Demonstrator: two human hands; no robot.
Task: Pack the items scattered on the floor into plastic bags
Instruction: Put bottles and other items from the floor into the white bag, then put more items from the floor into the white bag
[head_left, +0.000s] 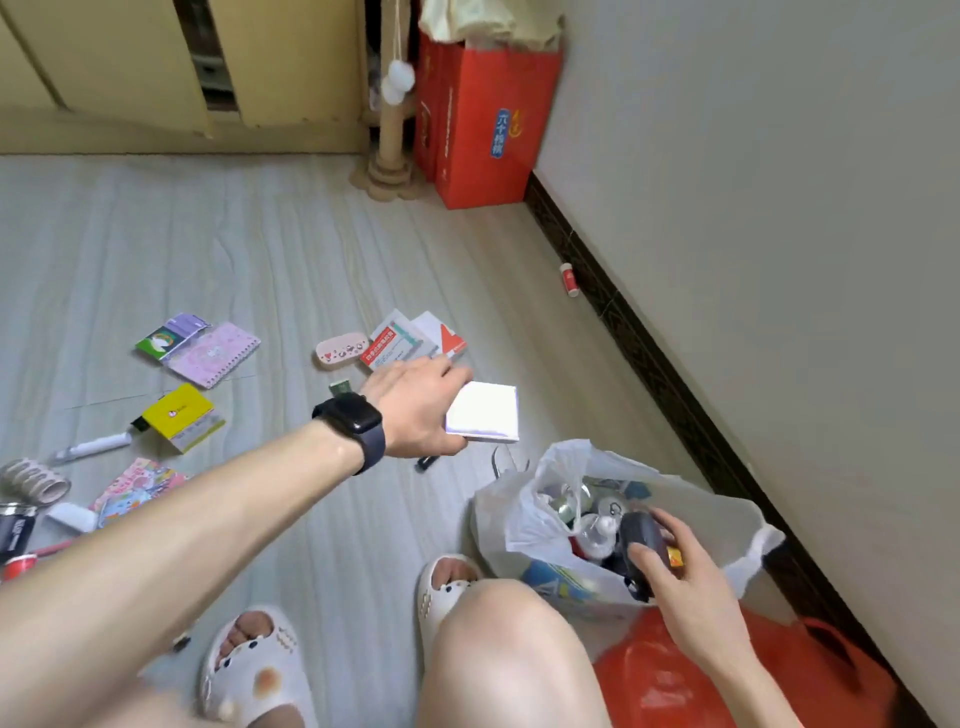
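Bare grey plank floor lies open toward the far cabinets, and a dark skirting board bounds the right side. The left grip clasps a flat white square box, between red-and-white cartons and the translucent white plastic bag. The right grip grasps a dark oval case over that open bag, which touches one red plastic bag. Two red paper bags stand in the corner.

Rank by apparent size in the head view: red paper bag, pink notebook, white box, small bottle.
1. red paper bag
2. pink notebook and white box: too alike to rank, box nearer
3. small bottle
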